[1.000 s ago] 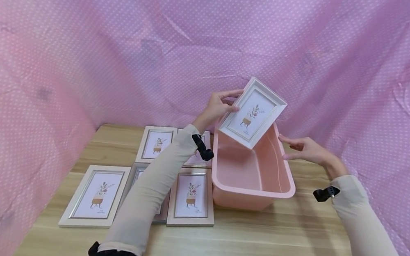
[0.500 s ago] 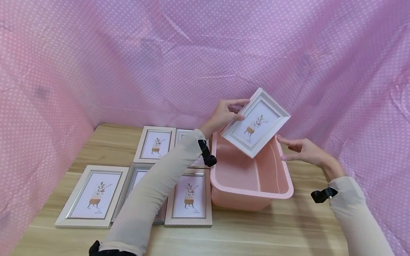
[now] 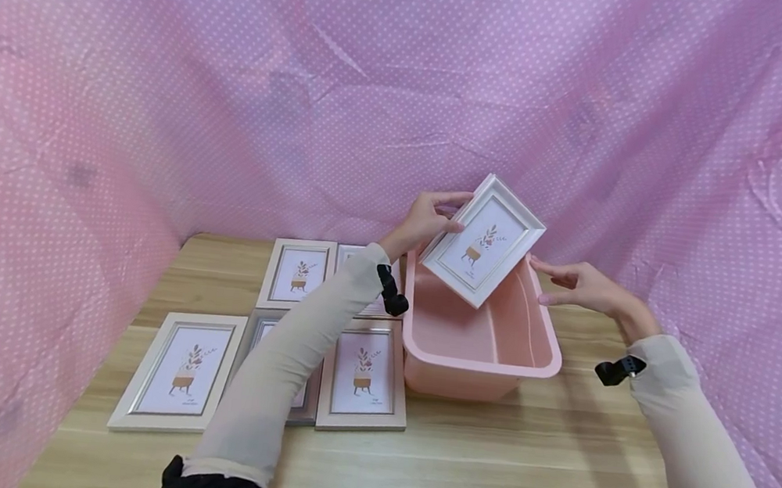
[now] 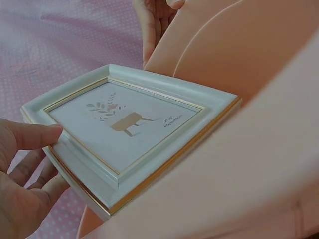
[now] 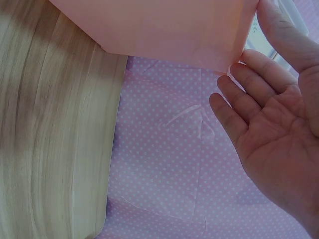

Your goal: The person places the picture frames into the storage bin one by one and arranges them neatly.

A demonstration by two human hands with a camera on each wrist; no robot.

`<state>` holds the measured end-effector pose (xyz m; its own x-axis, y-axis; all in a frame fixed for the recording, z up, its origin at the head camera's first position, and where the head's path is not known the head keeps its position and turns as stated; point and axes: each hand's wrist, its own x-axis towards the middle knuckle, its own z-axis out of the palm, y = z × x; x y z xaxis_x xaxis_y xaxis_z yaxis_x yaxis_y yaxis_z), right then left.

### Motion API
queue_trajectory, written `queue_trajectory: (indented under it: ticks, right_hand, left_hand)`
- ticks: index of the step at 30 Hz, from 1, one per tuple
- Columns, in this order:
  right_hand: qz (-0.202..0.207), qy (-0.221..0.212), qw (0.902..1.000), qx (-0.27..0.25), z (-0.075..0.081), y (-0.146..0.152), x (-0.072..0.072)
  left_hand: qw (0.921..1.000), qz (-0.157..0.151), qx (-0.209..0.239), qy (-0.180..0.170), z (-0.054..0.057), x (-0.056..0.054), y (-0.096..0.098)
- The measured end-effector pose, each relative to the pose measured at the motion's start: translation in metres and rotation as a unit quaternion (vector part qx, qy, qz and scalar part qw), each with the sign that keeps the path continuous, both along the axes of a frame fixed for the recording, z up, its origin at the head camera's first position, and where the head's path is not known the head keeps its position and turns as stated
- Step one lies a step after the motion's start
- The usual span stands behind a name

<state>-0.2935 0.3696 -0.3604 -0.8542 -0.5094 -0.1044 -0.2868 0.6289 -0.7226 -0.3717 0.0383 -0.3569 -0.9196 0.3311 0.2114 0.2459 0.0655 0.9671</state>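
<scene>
My left hand (image 3: 429, 220) pinches a white picture frame (image 3: 486, 241) by its left edge, thumb on the front and fingers behind. The frame is tilted over the back part of a pink plastic bin (image 3: 481, 367). In the left wrist view the picture frame (image 4: 129, 129) shows gold trim and a print of a potted plant, with the thumb on its border. My right hand (image 3: 585, 286) is at the bin's right side, its fingertips at the rim. In the right wrist view the right hand (image 5: 284, 114) has its fingers nearly straight beside the bin wall (image 5: 174, 30).
Left of the bin, several picture frames lie face up on the wooden table (image 3: 482, 473): a white one (image 3: 180, 373) farthest left, a beige one (image 3: 365, 379) beside the bin. My left sleeve partly covers others. A pink dotted cloth (image 3: 379, 78) hangs behind.
My left hand has brought the picture frame down and slightly right, lower over the bin. My right hand has stayed at the rim.
</scene>
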Motion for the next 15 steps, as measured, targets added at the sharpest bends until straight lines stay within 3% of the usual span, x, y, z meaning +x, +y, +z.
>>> queue_trajectory:
  ticks: [15]
  right_hand:
    - [-0.003,0.01,0.9998,0.015,0.0024,-0.0013,0.0009]
  left_hand:
    - [0.9977,0.058,-0.031,-0.019,0.0056,-0.0023,-0.0012]
